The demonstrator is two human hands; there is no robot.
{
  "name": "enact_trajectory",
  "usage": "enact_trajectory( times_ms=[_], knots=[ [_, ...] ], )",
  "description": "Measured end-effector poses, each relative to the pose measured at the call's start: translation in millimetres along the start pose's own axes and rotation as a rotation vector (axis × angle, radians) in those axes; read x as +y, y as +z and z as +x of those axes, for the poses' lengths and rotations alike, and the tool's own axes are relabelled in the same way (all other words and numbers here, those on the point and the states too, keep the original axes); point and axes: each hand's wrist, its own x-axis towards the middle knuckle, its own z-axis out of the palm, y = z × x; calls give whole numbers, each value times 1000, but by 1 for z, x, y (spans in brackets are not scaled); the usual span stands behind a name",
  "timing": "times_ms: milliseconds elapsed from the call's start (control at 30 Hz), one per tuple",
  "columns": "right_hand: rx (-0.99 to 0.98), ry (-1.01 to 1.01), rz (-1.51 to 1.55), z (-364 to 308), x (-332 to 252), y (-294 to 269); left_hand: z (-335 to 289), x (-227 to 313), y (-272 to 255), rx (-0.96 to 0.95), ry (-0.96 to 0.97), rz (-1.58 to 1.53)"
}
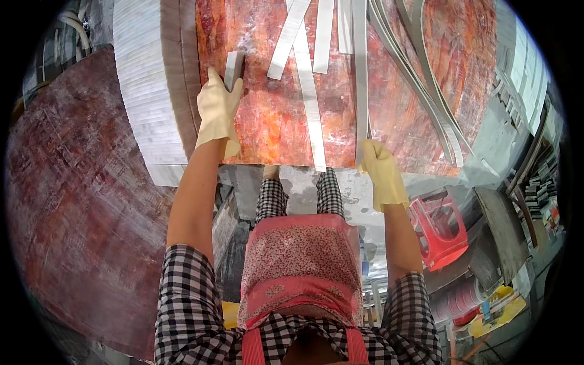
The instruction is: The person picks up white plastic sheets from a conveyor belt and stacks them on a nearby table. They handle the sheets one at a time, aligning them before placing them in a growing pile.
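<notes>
My left hand (218,108), in a pale yellow glove, is closed with a short grey block (234,66) between thumb and fingers. It rests on the left part of a table top stained red and orange (261,131). My right hand (381,170), gloved alike, grips the near end of a long pale strip (361,79) at the table's front edge. The fingertips are partly hidden there. Between my hands, another long white strip (311,106) reaches just past the front edge. A shorter strip (289,39) crosses over it.
Tightly stacked white strips (143,79) line the table's left side. Long bent strips (413,91) lie toward the right. A large reddish-brown board (73,201) stands at far left. Below the right edge are a pink plastic stool (441,234) and a yellow item (499,313).
</notes>
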Motion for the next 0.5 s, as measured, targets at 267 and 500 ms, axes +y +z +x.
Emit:
enact_trajectory(
  times_ms=[267,500],
  knots=[
    [319,-595,-637,52,-35,120,-67,19,-16,193,476,-466],
    [173,-270,-479,77,-49,156,-35,70,53,98,368,-325]
  ],
)
